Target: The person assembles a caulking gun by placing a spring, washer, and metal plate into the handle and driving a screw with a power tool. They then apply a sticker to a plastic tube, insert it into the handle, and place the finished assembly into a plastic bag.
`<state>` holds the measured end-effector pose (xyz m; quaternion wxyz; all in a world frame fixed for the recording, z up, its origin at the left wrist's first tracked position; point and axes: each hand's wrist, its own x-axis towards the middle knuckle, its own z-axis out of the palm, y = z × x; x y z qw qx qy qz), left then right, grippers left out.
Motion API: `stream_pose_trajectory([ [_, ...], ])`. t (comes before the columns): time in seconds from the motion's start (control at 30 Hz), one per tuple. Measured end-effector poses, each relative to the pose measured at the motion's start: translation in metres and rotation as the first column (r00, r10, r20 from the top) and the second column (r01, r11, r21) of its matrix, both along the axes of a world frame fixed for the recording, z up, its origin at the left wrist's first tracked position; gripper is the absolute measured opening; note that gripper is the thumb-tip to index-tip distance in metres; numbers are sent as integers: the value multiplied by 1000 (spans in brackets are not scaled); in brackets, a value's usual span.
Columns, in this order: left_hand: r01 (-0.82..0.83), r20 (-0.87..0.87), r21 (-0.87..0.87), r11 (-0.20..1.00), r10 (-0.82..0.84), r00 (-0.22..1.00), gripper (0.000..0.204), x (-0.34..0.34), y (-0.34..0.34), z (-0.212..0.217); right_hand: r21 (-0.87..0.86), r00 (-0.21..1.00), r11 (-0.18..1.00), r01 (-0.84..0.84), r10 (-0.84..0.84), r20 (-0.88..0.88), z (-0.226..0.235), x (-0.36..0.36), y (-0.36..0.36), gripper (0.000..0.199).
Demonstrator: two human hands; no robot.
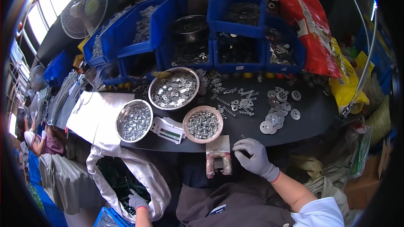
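Fingers of the right hand (257, 159) curl narrow, hold unclear; just left, the taped fixture (217, 148) shows no finished assembly. The left hand (138, 201) is among dark pieces (120, 176), grip unreadable; loose screws (204, 125) lie beyond.

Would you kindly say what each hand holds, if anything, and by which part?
Cannot be told: left hand is at the open white sack, right hand curled.

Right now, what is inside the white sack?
Dark green pieces show inside the sack, with the left hand over some. What lies deeper, or under the hand, is covered.
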<state>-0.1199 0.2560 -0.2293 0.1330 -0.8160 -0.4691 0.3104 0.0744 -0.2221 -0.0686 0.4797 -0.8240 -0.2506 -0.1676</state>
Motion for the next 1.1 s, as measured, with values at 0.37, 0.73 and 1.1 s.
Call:
stream_pose_trajectory([
  [0.37,39,715,-16,999,-16,699,31,-70,-3,85,-231,987,967,107,-76,140,40,151,-47,18],
  [0.73,672,619,-560,485,784,-50,51,64,-171,255,-651,980,754,-89,-50,-192,37,219,-30,34],
  [1.1,873,573,-464,-151,700,425,62,234,-324,300,570,391,776,-271,630,-671,122,88,-49,23],
])
